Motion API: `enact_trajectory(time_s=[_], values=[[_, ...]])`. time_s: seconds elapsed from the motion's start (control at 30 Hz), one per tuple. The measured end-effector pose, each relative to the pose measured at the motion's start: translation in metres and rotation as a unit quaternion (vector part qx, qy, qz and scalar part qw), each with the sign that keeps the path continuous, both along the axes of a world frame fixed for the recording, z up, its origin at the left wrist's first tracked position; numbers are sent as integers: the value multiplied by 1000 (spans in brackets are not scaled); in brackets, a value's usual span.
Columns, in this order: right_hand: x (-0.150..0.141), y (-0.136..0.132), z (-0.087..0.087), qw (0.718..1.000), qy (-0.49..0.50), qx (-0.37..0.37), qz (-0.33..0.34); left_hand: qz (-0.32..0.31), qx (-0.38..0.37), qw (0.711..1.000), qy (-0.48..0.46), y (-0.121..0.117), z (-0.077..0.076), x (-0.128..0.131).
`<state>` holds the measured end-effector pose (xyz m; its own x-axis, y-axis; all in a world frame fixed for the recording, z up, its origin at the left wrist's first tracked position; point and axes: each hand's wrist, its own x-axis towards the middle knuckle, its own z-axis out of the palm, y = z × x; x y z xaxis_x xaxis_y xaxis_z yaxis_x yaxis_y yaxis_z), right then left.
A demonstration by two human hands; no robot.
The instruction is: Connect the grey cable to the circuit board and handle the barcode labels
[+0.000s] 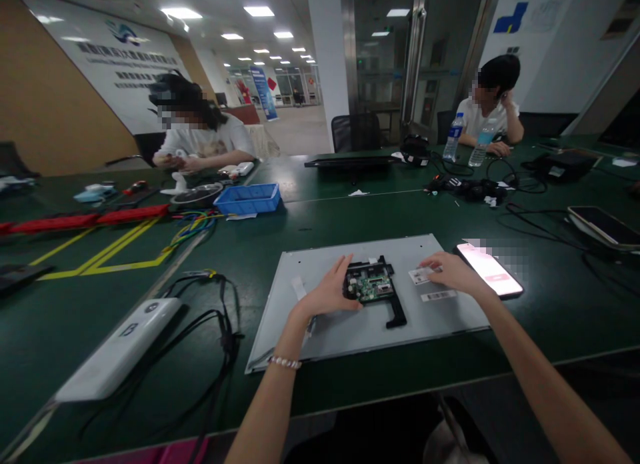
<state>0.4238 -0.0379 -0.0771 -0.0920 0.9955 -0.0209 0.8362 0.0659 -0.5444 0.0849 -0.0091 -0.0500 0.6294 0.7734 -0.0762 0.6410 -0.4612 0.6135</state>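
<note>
A pale grey flat panel point(330, 337) lies on the green table. On it sits a black plastic frame point(397, 312) with a green circuit board point(373, 287) in it. My left hand point(325, 292) grips the frame's left side, fingers at the top edge and thumb along the bottom. My right hand point(455, 274) rests over the right part of the panel, its fingers apart beside a white label point(419, 276); nothing shows in its grasp. Just below is a barcode sticker point(439, 296). A lit phone point(490, 271) lies right of this hand, partly overlapping the panel's edge in view.
At left are a white elongated device point(120, 351) and black cables point(227, 337). Farther back stand a blue bin point(249, 199), a dark flat screen point(350, 163) and water bottles point(453, 139). Two people sit across the table. Another phone point(607, 225) lies far right.
</note>
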Motion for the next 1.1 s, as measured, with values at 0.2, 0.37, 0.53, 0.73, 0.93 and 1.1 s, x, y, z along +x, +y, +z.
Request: enact_trajectory(time_s=[0.2, 0.37, 0.53, 0.73, 0.93, 1.1], values=[[0, 4, 2, 1000, -3, -24, -3, 1, -1, 1000, 8, 0, -1, -1], [0, 2, 1, 999, 27, -29, 3, 1, 3, 1000, 14, -1, 1, 0], [-3, -6, 5, 996, 90, -30, 3, -12, 62, 998, 14, -8, 11, 7], [-32, -7, 7, 968, 233, -78, 55, -94, 151, 984, -18, -21, 21, 36], [-48, -2, -5, 958, 263, -64, 93, -151, 202, 967, -20, -30, 16, 57], [-51, -4, -14, 961, 265, -20, 79, -152, 216, 964, -9, -30, 11, 58]])
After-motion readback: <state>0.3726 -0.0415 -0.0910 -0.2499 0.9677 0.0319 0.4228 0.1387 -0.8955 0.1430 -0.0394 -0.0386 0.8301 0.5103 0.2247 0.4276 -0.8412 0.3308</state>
